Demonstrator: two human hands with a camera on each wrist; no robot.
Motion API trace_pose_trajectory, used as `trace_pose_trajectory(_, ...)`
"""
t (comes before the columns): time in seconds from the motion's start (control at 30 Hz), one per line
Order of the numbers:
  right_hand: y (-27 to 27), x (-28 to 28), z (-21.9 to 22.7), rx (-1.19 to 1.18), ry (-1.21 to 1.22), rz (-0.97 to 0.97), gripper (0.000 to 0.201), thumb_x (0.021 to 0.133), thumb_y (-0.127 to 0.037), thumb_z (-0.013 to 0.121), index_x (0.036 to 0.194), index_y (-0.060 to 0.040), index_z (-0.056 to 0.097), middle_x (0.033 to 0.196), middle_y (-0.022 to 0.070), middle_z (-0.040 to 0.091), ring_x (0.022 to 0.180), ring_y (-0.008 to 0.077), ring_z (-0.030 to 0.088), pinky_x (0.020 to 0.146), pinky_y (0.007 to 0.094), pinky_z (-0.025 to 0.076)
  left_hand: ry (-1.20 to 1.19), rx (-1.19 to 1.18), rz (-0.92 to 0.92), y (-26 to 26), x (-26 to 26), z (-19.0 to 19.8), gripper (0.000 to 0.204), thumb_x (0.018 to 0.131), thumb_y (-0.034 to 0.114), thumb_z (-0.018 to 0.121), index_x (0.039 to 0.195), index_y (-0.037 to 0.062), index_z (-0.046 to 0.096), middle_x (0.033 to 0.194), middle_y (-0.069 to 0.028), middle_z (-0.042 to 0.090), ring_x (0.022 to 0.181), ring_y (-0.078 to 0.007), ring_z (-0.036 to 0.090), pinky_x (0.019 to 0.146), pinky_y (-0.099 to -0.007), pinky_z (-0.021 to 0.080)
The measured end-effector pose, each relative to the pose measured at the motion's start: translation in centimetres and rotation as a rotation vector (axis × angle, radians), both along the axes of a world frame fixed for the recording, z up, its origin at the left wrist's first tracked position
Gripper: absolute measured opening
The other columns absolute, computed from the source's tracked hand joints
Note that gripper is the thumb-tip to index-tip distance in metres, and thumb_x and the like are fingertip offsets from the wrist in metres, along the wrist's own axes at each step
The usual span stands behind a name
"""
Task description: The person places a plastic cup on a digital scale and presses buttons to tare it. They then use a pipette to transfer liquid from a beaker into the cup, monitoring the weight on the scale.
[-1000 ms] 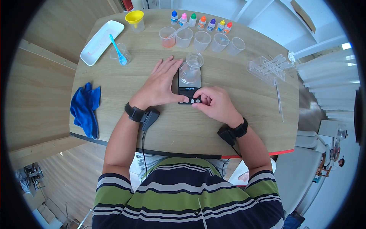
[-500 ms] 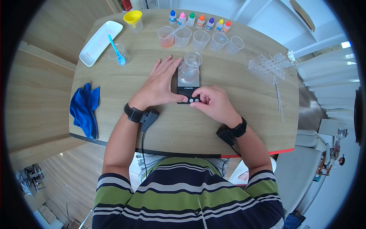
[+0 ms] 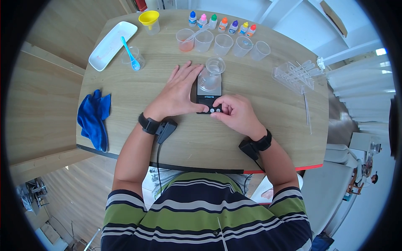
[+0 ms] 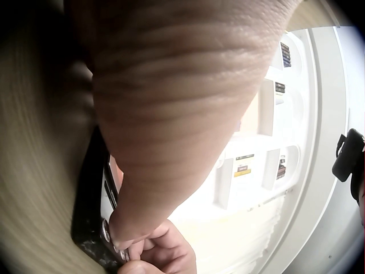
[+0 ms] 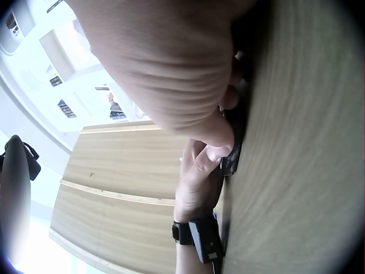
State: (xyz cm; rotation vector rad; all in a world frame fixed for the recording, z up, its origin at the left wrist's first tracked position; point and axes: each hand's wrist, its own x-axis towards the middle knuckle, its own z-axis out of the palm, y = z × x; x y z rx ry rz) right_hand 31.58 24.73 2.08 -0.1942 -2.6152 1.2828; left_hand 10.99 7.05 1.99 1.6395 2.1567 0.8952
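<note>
A small black digital scale [image 3: 204, 103] with a steel pan lies in front of me on the table, its display lit. On its pan stands a clear flask [image 3: 209, 81] with a wide flared mouth. My left hand [image 3: 178, 93] rests along the scale's left side, fingers extended and spread, the thumb on the front buttons. At the right front corner, my right hand [image 3: 237, 112] has its fingers bent, holding that corner between forefinger and thumb. The left wrist view shows the thumb right on the round buttons [image 4: 105, 230]; the right wrist view shows both thumbs close together at the scale's front.
Several clear cups [image 3: 223, 44] and dropper bottles [image 3: 233, 27] line the back. A white tray [image 3: 100, 63], a yellow funnel [image 3: 148, 17] in a cup and a blue spoon [image 3: 130, 54] are back left. A blue cloth [image 3: 94, 121] lies left, a clear rack [image 3: 295, 76] right.
Both hands stay in place on the scale and the flask stays on its pan. Only the head view has shifted slightly.
</note>
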Motion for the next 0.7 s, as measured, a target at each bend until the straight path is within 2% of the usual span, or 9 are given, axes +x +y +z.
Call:
trace_pose_trajectory(0.27,-0.38,-0.16,0.22,-0.028,0.020,-0.043,0.018,0.087,-0.015,0.090,0.096,-0.0103,0.076,0.065,0.0031,0.061,0.059,0.0207,0.058,0.058,0.0383,0.046,0.056,0.004,-0.005,0.00,0.02,-0.37,0.128,0.070,0.052,0.099,0.168,-0.0033,0.037,0.170,-0.0288,0.044,0.166,-0.0454,0.030,0.137,-0.0600,0.016)
trace_pose_trajectory(0.33,-0.54,-0.22,0.26,-0.060,-0.039,-0.085,0.015,0.089,-0.016,0.089,0.095,-0.0098,0.076,0.066,0.0036,0.064,0.059,0.0203,0.059,0.058,0.0375,0.046,0.047,0.000,-0.006,-0.02,0.00,-0.29,0.129,0.070,0.053,0.099,0.168,-0.0030,0.038,0.170,-0.0286,0.043,0.166,-0.0454,0.029,0.137,-0.0604,0.017)
trace_pose_trajectory(0.7,-0.86,-0.27,0.31,-0.044,-0.047,-0.121,0.015,0.089,-0.017,0.089,0.093,-0.0100,0.076,0.065,0.0043,0.066,0.057,0.0205,0.061,0.057,0.0374,0.046,0.059,0.029,-0.008,-0.02,0.00,-0.31,0.123,0.070,0.054,0.099,0.165,0.0000,0.043,0.167,-0.0250,0.048,0.164,-0.0466,0.033,0.136,-0.0610,0.019)
